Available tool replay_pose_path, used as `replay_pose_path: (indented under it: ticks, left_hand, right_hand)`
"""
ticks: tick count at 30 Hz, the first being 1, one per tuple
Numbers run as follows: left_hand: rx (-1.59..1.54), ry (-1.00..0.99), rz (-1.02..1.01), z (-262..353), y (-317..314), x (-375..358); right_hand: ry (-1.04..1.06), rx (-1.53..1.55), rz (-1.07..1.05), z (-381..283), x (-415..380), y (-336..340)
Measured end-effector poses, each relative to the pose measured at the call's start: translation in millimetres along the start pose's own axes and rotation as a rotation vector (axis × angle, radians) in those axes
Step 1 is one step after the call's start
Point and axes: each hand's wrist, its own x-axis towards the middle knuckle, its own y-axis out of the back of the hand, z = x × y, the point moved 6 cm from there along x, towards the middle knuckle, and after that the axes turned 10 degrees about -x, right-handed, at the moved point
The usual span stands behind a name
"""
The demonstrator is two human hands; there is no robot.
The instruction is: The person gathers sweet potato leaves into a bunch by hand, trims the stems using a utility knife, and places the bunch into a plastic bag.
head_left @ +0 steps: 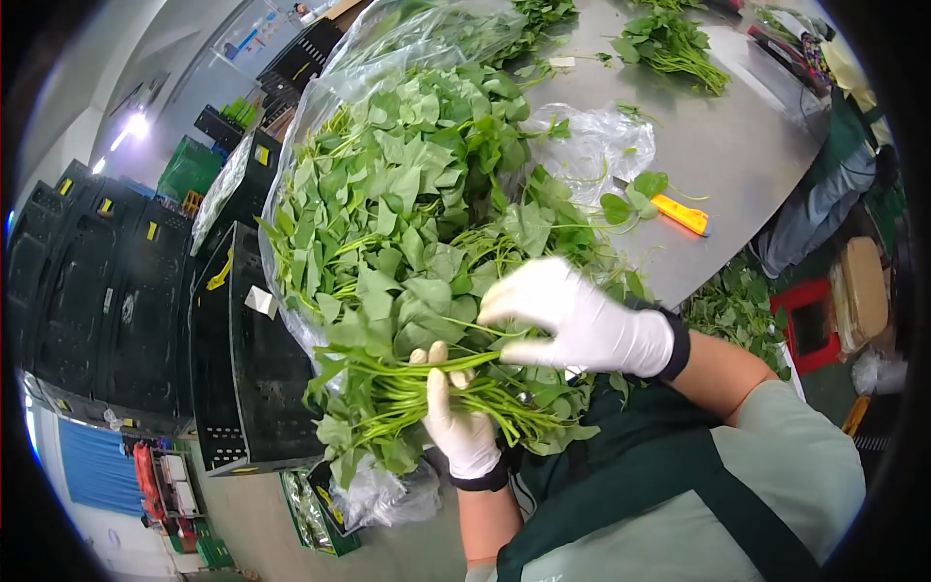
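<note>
My left hand [454,417], in a white glove, is closed around a bunch of green leafy stems [495,400], its thumb lying across them. Just right of and above it, my right hand [558,320], also gloved in white, has its thumb and fingers apart; the thumb is at the upper stems of the bunch. Beyond both hands a large heap of leafy greens [398,184] lies in a clear plastic bag [274,209]. An orange-handled knife [682,214] rests on the metal table [756,145], with a few leaves over its blade end.
Another bunch of greens [674,53] lies at the table's far side, near crumpled clear plastic [596,145]. Black crates [276,378] stand at the left. More greens [737,315] and a red frame [807,325] are below the table's right edge. Another person's trousered legs [819,199] show at right.
</note>
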Motion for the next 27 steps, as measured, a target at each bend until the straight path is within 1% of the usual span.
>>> replay_pose_path:
  ticks: [2,4,6,8,9,11,18,20,22,25,26,27]
  left_hand:
    - [-0.063,0.005,0.043,-3,-2,-2]
    - [-0.053,-0.024,-0.016,0,-4,-4]
    - [-0.046,-0.045,0.018,2,-4,-8]
    - [-0.038,-0.058,0.060,2,0,-12]
    - [-0.051,-0.053,0.068,1,1,-12]
    - [-0.060,-0.034,0.056,-3,2,-10]
    - [-0.023,-0.004,0.051,-10,-4,-12]
    - [0.144,-0.060,0.152,-6,-5,-13]
    - [0.207,-0.112,0.181,-3,-3,-13]
    - [0.216,-0.101,0.184,-2,2,-15]
    - [0.169,-0.090,0.187,-2,4,-15]
    - [0.121,-0.081,0.190,-2,5,-15]
  right_hand:
    - [0.074,-0.169,-0.123,-16,-8,-29]
    - [0.077,-0.166,-0.139,-12,-14,-42]
    - [0.083,-0.164,-0.162,-11,-17,-47]
    - [0.150,-0.257,-0.126,-16,-20,-45]
    - [0.148,-0.251,-0.131,-15,-21,-43]
    - [0.147,-0.360,-0.151,-12,-22,-39]
    - [0.099,-0.400,-0.090,-14,-24,-33]
    - [0.079,-0.444,-0.133,-14,-24,-35]
    - [0.060,-0.449,-0.115,-13,-24,-37]
    - [0.044,-0.451,-0.075,-13,-25,-41]
    - [0.036,-0.453,-0.075,-13,-25,-43]
    - [0.005,-0.333,-0.035,-12,-24,-42]
